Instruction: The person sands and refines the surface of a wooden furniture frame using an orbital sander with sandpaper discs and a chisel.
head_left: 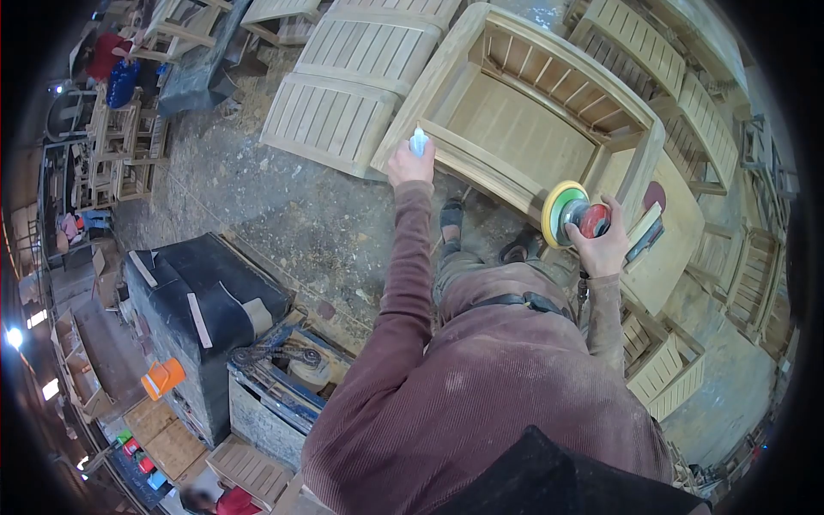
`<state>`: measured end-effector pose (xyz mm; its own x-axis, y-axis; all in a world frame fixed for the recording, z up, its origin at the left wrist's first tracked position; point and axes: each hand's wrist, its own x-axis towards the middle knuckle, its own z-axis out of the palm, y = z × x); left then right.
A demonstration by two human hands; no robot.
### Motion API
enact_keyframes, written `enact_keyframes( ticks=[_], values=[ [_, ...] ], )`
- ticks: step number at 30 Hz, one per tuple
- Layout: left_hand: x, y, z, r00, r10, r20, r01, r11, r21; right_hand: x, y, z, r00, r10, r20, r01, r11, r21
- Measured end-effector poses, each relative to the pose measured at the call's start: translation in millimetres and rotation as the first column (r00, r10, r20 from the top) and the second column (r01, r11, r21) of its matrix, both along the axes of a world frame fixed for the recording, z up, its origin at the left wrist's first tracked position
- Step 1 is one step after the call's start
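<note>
In my left hand (410, 165) is a small bottle (418, 142) with a pale, light-blue body and a narrow tip, held at the near left corner of a wooden bench frame (481, 159). My right hand (602, 243) grips a round power sander (573, 215) with a yellow and green pad and a red body. The sander is tilted on its side, its pad facing left, beside the frame's near rail. Slats line the far inner side of the frame, and a flat wooden panel shows inside it.
Slatted wooden panels (330, 124) lie left of the frame, and slatted chairs (631, 43) stand at the right. A black-covered box (206, 292) and an orange bucket (163, 378) are at lower left. Part of a person in red (107, 56) shows at upper left.
</note>
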<state>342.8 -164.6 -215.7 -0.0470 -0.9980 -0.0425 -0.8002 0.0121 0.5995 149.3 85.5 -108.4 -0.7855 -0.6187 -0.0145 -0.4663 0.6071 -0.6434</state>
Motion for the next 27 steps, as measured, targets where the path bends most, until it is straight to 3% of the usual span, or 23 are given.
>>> enact_keyframes(
  ticks=[27],
  values=[
    [11, 0, -5, 0.999, -0.033, -0.039, 0.034, 0.999, 0.017, 10, -11, -1, 0.999, 0.051, -0.001, -0.051, 0.999, 0.009]
  ],
)
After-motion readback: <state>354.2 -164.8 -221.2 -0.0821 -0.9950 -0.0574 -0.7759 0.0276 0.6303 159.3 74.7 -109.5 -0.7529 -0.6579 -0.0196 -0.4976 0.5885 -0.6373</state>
